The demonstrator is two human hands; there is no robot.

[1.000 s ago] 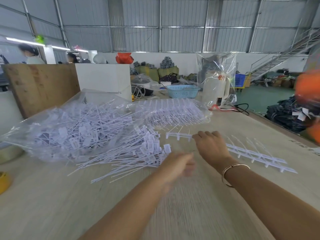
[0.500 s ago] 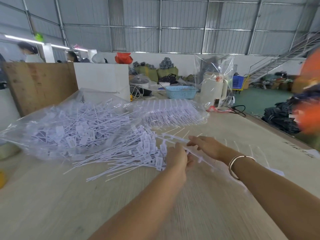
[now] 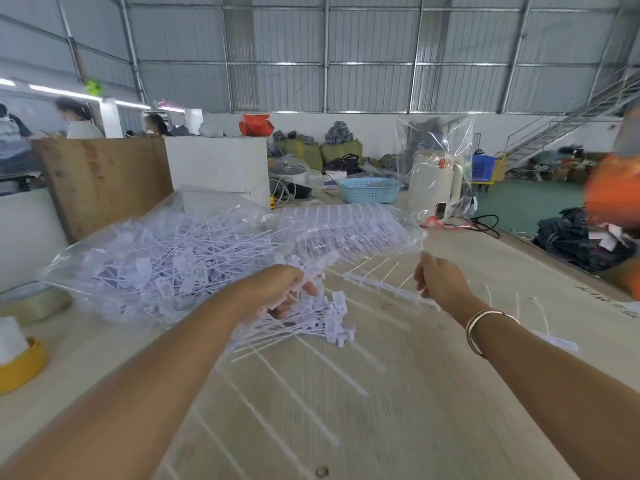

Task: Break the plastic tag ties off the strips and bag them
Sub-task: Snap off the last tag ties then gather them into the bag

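Pale wooden table (image 3: 398, 403) carries the work; near its middle a strip (image 3: 384, 289) is held up, right hand (image 3: 441, 280) pinching its right end; left hand (image 3: 287, 289) clutches loose tag ties (image 3: 322, 323) beside it; clear bag (image 3: 166, 261) of ties lies toward the left edge

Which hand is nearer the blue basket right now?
Right. The right hand lies below the blue basket, gripping a strip; the left hand sits farther left, in loose ties.
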